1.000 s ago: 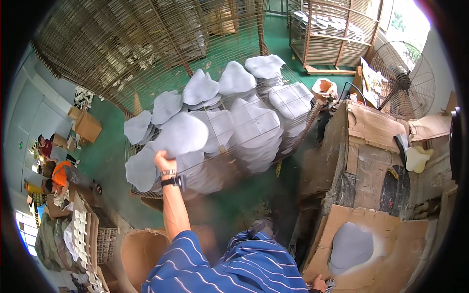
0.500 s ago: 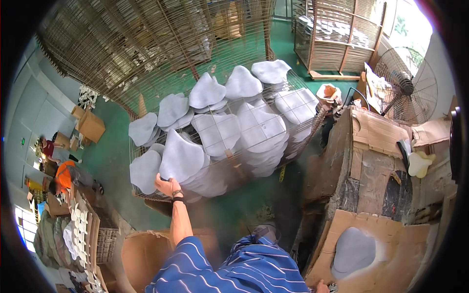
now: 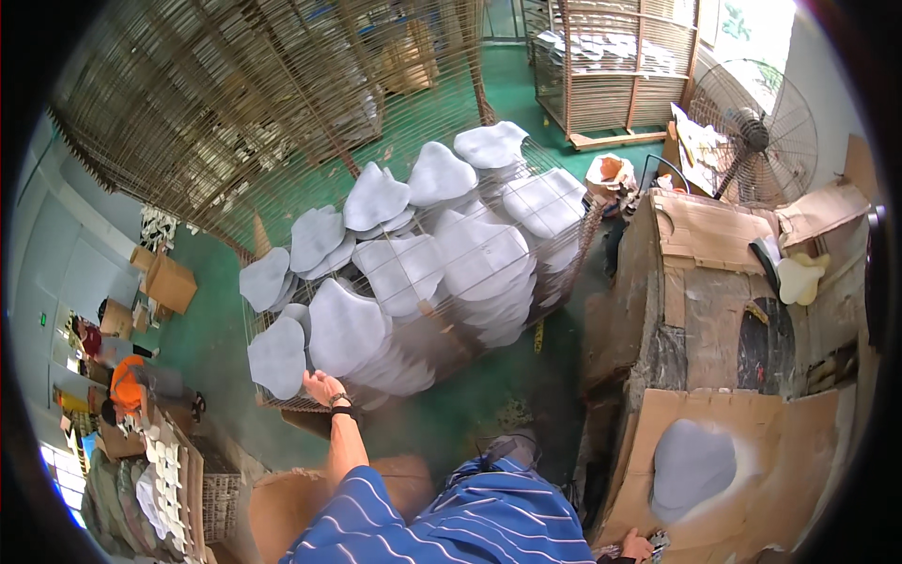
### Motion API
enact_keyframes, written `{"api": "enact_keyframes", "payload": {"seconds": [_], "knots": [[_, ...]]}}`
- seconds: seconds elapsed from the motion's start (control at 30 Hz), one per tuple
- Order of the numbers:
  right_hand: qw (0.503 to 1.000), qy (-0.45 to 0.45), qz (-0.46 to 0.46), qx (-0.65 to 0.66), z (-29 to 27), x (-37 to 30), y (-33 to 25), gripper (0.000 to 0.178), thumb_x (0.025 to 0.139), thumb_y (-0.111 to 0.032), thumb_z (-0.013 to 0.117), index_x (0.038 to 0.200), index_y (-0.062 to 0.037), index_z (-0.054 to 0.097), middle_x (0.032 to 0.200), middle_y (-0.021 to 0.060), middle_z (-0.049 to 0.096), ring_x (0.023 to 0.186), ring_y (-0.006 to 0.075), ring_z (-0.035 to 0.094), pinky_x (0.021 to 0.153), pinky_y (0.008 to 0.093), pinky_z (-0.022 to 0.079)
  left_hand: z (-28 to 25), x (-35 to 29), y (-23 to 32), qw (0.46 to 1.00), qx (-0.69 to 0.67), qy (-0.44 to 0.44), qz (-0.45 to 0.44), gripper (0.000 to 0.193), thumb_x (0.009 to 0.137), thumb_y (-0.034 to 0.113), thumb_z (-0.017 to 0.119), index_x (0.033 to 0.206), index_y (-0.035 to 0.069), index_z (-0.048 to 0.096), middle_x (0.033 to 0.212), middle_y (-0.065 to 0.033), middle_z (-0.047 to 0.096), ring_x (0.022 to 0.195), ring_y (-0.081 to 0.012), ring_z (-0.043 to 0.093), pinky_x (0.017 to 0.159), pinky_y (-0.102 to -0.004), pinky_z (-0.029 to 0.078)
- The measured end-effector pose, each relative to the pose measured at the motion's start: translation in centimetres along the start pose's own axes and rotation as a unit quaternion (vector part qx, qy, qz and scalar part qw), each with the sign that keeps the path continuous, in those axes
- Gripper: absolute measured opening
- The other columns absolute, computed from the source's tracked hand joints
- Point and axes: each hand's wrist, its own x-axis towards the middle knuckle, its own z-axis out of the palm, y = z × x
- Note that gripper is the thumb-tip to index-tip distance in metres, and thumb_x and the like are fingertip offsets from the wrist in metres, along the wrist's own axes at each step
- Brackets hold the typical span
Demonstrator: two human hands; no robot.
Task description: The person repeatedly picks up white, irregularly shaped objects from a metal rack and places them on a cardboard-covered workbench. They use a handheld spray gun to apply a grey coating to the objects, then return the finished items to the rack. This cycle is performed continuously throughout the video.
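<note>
My left hand (image 3: 324, 387) reaches to the front edge of a wire rack (image 3: 282, 404). Its fingers are apart, with nothing held, just below the lower edge of a flat, rounded grey piece (image 3: 346, 329). A smaller grey piece (image 3: 277, 359) lies left of it, close to my fingertips. Several similar pieces lie in overlapping rows on the rack. My right hand (image 3: 637, 547) is at the lower right, curled at a small silvery metal tool (image 3: 660, 540) whose kind I cannot make out. Above it, another grey piece (image 3: 693, 470) lies on a cardboard sheet (image 3: 648, 428).
A cardboard-covered stand (image 3: 714, 329) is at the right, with a large fan (image 3: 754, 132) behind it. Tall wire racks (image 3: 620, 75) stand at the back. An open carton (image 3: 282, 512) is beside my left arm. A person in orange (image 3: 127, 385) works at the far left.
My left hand has let go of the large grey piece, which now lies back on the rack. The view has shifted slightly, and more of my right hand and its tool shows.
</note>
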Motion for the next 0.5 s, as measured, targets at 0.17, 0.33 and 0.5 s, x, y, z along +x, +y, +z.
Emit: {"api": "enact_keyframes", "payload": {"seconds": [0.17, 0.33, 0.5], "knots": [[0.988, -0.119, 0.055, 0.085, 6.4, 3.1, -0.3, 0.105, 0.089, -0.075, 0.050, 0.138, 0.0176, 0.040, 0.143, 0.0397, 0.039, 0.129, 0.0532, 0.045, 0.104, 0.0599, 0.039, 2.4, 0.4, -1.6, 0.966, 0.020, 0.087, 0.244, 0.032, 0.092, 0.019, 0.055, 0.110, -0.006, 0.063, 0.105, -0.0268, 0.066, 0.100, -0.0396, 0.061, 0.087, -0.0482, 0.048], [0.975, -0.082, 0.072, 0.192, -2.5, -0.5, -1.4, 0.106, 0.089, -0.062, 0.058, 0.149, 0.0191, 0.027, 0.157, 0.0384, 0.029, 0.148, 0.0510, 0.025, 0.124, 0.0564, 0.017, 2.1, -9.9, -3.5, 0.938, -0.120, -0.321, 0.047, 0.014, 0.090, 0.012, 0.049, 0.084, 0.000, 0.055, 0.066, -0.0133, 0.055, 0.058, -0.0273, 0.047, 0.054, -0.0453, 0.037], [0.932, 0.028, 0.133, 0.335, -1.9, -1.2, 0.0, 0.096, 0.085, -0.042, 0.073, 0.147, 0.0167, 0.030, 0.151, 0.0407, 0.033, 0.141, 0.0558, 0.031, 0.115, 0.0528, 0.036, 4.2, -22.0, -2.5, 0.766, -0.084, -0.617, -0.160, 0.032, 0.093, 0.000, 0.048, 0.122, 0.014, 0.043, 0.078, -0.0005, 0.051, 0.058, -0.0148, 0.048, 0.047, -0.0313, 0.039]]}}
